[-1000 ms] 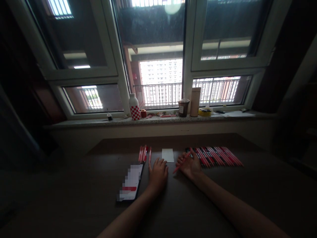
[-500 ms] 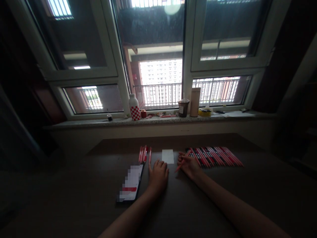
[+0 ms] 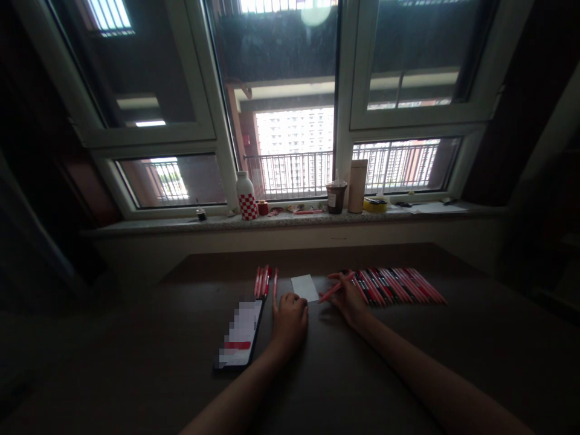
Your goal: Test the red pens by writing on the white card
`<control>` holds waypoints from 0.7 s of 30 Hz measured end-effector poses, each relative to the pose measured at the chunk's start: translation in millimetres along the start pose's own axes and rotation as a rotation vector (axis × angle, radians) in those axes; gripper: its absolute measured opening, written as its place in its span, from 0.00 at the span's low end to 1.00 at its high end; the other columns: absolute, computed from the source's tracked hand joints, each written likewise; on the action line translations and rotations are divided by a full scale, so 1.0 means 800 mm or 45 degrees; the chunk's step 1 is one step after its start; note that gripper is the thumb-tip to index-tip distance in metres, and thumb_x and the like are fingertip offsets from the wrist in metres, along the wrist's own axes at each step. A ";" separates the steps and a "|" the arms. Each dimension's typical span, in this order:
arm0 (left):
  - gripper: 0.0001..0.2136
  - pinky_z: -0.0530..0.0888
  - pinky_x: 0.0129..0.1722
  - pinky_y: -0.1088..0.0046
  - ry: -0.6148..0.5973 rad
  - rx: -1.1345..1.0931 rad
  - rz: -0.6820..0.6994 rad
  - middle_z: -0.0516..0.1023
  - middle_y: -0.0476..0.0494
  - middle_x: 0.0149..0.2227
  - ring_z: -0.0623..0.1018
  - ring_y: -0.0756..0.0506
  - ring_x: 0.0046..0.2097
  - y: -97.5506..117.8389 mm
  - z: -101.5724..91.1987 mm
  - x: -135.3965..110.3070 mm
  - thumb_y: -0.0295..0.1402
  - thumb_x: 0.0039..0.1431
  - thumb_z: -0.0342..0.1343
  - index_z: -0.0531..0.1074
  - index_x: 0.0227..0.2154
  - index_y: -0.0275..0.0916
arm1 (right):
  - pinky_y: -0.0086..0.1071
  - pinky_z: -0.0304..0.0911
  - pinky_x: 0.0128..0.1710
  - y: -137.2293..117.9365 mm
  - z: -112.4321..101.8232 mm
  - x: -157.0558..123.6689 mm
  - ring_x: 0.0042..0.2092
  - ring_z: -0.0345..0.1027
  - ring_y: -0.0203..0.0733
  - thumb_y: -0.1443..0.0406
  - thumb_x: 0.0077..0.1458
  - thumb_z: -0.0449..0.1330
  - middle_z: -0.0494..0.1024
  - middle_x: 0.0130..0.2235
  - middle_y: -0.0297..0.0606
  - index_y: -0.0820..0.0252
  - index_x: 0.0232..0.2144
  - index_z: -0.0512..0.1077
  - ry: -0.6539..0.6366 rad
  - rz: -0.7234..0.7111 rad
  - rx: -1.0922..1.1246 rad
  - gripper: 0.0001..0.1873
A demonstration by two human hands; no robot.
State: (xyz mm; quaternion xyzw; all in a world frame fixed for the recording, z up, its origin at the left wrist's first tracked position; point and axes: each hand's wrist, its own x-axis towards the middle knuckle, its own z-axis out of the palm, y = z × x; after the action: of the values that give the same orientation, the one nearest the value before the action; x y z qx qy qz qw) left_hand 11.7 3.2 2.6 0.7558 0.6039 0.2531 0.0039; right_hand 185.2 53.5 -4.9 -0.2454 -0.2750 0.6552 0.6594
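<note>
My right hand (image 3: 347, 299) is closed round a red pen (image 3: 335, 287), whose tip points left toward a small white paper (image 3: 304, 287) on the dark table (image 3: 408, 356). My left hand (image 3: 289, 320) rests on the table with its fingers curled onto the paper's near edge. A row of several red and black pens (image 3: 394, 285) lies just right of my right hand. A small group of red pens (image 3: 265, 282) lies left of the paper.
A phone (image 3: 240, 333) lies on the table left of my left hand. On the window sill (image 3: 181, 225) stand a red-checked white bottle (image 3: 246, 196), a dark drink cup (image 3: 336, 197), a tall tumbler (image 3: 357, 177) and a yellow tape roll (image 3: 374, 205).
My right hand turned the red pen and brought its tip left to the paper. The paper shifted and turned slightly under my left fingers, which have curled in.
</note>
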 end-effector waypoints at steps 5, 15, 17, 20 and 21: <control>0.13 0.51 0.62 0.50 -0.009 0.011 0.005 0.72 0.43 0.53 0.63 0.39 0.59 -0.002 0.004 0.000 0.32 0.60 0.49 0.72 0.46 0.45 | 0.28 0.73 0.26 0.001 0.001 -0.002 0.27 0.66 0.33 0.57 0.47 0.67 0.69 0.23 0.29 0.58 0.28 0.73 0.010 -0.094 -0.155 0.12; 0.10 0.55 0.59 0.52 0.036 0.020 0.010 0.73 0.44 0.42 0.68 0.41 0.51 -0.001 0.005 -0.001 0.35 0.60 0.49 0.75 0.40 0.45 | 0.26 0.64 0.26 -0.001 0.004 -0.009 0.28 0.68 0.34 0.63 0.36 0.73 0.72 0.25 0.30 0.60 0.22 0.72 -0.026 -0.320 -0.728 0.14; 0.12 0.55 0.59 0.53 0.041 0.020 0.013 0.73 0.44 0.42 0.68 0.41 0.50 -0.001 0.005 0.000 0.36 0.59 0.50 0.74 0.43 0.46 | 0.26 0.62 0.28 -0.002 0.001 -0.012 0.28 0.67 0.34 0.63 0.40 0.71 0.73 0.26 0.30 0.59 0.24 0.72 -0.067 -0.364 -0.738 0.11; 0.12 0.55 0.59 0.52 0.027 0.028 0.015 0.73 0.43 0.42 0.68 0.41 0.50 -0.002 0.005 -0.001 0.36 0.59 0.51 0.75 0.44 0.46 | 0.28 0.62 0.31 -0.004 -0.002 -0.014 0.32 0.69 0.37 0.61 0.48 0.66 0.76 0.29 0.34 0.58 0.31 0.76 -0.141 -0.348 -0.827 0.08; 0.12 0.54 0.59 0.52 0.022 0.026 0.014 0.73 0.43 0.42 0.68 0.41 0.50 -0.002 0.005 -0.001 0.36 0.59 0.51 0.75 0.43 0.46 | 0.29 0.63 0.33 -0.004 -0.002 -0.014 0.33 0.69 0.38 0.60 0.50 0.64 0.77 0.30 0.35 0.57 0.33 0.77 -0.171 -0.342 -0.885 0.09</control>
State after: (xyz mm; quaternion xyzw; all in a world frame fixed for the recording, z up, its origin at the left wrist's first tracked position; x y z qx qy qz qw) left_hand 11.6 4.0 -1.4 0.7569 0.6023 0.2534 -0.0104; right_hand 189.0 42.2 -4.5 -0.3727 -0.5534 0.4452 0.5971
